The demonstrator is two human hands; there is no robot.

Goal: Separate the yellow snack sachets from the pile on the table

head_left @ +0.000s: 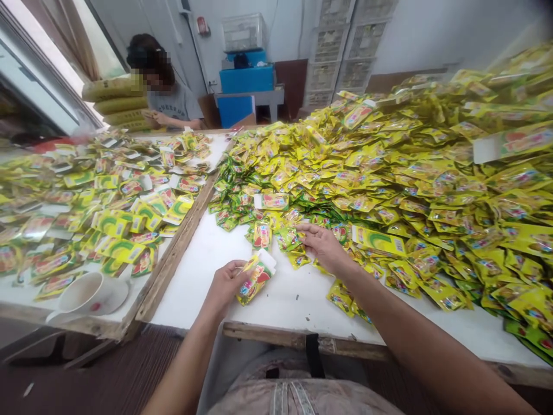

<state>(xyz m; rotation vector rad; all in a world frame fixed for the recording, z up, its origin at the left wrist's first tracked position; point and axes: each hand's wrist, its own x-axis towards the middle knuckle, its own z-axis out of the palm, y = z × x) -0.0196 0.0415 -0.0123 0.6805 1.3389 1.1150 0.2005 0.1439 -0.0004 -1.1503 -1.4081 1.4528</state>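
My left hand [230,285] is closed around a small yellow and green carton [256,281] with a fruit print. The carton is tilted, and its white flap stands open toward the pile. To the right, my right hand [325,246] pinches a small green and yellow sachet [287,237] at the near edge of the heap. More yellow sachets [298,258] lie just below those fingertips. A flat yellow carton [379,240] rests on the sachets right of my right hand, and another carton [261,235] lies between my hands.
A large heap of sachets [389,178] covers the right table. Past a wooden divider [185,242], many cartons [116,225] lie on the left table beside a white cup [88,295]. Across the tables sits a co-worker [173,104], near stacked yellow sacks [114,104] and a blue box [246,79].
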